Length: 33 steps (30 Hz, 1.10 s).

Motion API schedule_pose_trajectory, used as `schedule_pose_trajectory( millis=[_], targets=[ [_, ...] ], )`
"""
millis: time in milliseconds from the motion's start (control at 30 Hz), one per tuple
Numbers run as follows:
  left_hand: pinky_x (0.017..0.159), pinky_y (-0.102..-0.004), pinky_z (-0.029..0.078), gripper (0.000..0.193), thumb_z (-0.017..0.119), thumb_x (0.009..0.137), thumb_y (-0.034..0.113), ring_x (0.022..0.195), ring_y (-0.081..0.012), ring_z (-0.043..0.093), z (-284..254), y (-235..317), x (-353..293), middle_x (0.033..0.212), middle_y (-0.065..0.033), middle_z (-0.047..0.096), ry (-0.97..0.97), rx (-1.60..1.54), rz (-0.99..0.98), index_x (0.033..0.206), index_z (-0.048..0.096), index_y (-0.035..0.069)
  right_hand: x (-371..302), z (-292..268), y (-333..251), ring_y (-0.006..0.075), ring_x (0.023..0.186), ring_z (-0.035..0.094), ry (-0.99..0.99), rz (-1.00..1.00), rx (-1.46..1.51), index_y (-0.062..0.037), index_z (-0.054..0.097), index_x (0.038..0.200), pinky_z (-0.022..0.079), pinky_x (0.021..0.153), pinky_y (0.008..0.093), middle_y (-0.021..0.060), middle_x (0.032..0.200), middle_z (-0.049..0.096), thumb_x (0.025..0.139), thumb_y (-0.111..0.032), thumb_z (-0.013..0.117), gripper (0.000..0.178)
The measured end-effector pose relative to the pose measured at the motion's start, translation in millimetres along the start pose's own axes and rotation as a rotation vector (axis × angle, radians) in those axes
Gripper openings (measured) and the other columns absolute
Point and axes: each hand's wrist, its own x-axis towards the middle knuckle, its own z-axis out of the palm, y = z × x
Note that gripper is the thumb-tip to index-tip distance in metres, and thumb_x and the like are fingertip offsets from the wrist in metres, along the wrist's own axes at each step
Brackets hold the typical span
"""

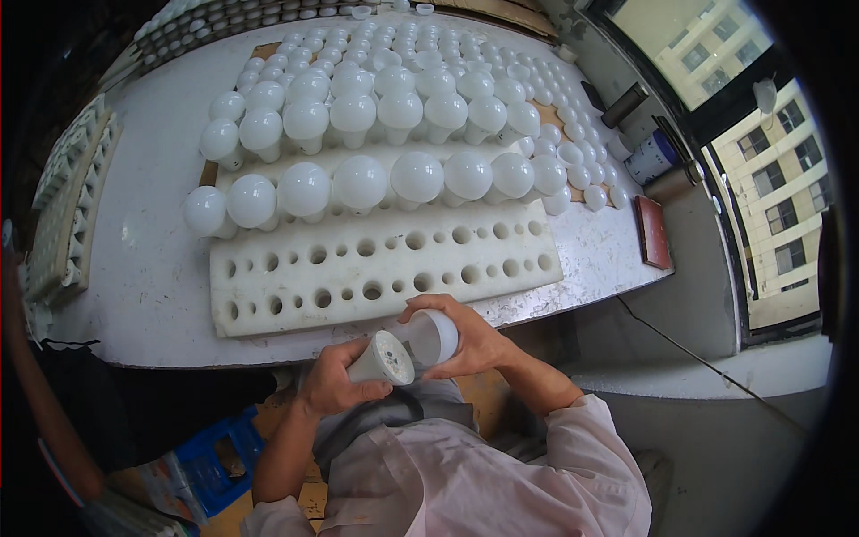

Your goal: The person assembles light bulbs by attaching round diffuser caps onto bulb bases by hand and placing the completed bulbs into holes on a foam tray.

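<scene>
- Gripping a tapered white bulb base (382, 362), the left hand (334, 380) is wrapping its fingers around the sides, and the wide flat end is facing up and toward the right.
- Holding a white dome cover (438, 336), the right hand (472, 340) is curling its fingers around the outside, and the cover is leaning toward the base.
- Both pieces are hanging above the person's lap, just in front of the tabletop (148, 277); whether their rims are touching, I cannot tell.
- A pale foam block (390, 261) is lying along the near edge, showing two rows of large and small round holes.
- White globe bulbs (361, 183) are standing in rows beyond those holes.
- A dark red notebook (653, 233) is resting near the right edge.
- At far left, another person's forearm (52, 394) is reaching into view.
</scene>
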Motion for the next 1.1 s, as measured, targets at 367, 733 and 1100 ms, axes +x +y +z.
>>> schedule_pose_trajectory(
  millis=[367,733,1100],
  targets=[
    [0.063,-0.0244,0.050,0.042,0.077,0.076,0.023,0.070,-0.0102,0.061,-6,0,-12,0.081,-0.0070,0.066,0.016,0.009,-0.052,0.104,0.062,-0.004,11,18,-13,0.0319,0.108,0.054,-0.155,0.074,-0.100,-0.0083,0.045,0.125,0.043,0.092,0.0401,0.0129,0.115,0.054,0.060,-0.023,0.084,0.078],
    [0.059,-0.0241,0.049,0.040,0.076,0.076,0.022,0.065,-0.0095,0.061,-1,3,-15,0.078,-0.0074,0.066,0.010,0.134,-0.121,0.104,0.064,-0.005,12,34,-25,0.0393,0.096,0.060,-0.303,0.150,-0.316,-0.0032,0.038,0.132,0.051,0.081,0.0445,0.0202,0.114,0.052,0.063,-0.027,0.082,0.085],
    [0.068,-0.0283,0.050,0.041,0.077,0.072,0.024,0.075,-0.0139,0.062,4,2,-16,0.082,-0.0099,0.067,-0.040,0.210,0.001,0.098,0.064,-0.005,4,61,-6,0.0290,0.095,0.056,0.021,-0.319,-0.109,-0.0025,0.053,0.112,0.050,0.078,0.0366,0.0144,0.107,0.053,0.056,-0.005,0.079,0.062]
  ],
)
